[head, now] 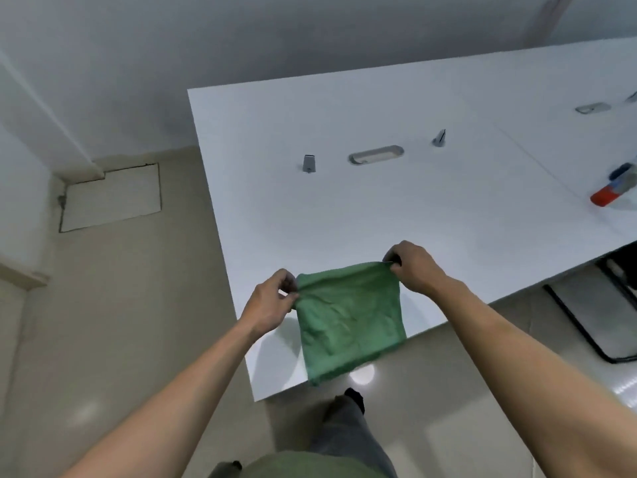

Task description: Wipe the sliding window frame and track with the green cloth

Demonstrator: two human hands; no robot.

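Holding the green cloth (348,319) stretched by its two top corners, the left hand (272,303) and right hand (415,269) each have fingers pinching an edge, so it hangs over the near edge of the white table (344,208). Wiping looks not yet begun: no window frame or track is in view. On the table sit a recessed oval grommet (375,155), two small grey brackets, and a red-capped object (612,191) far right; nothing blocks the cloth.
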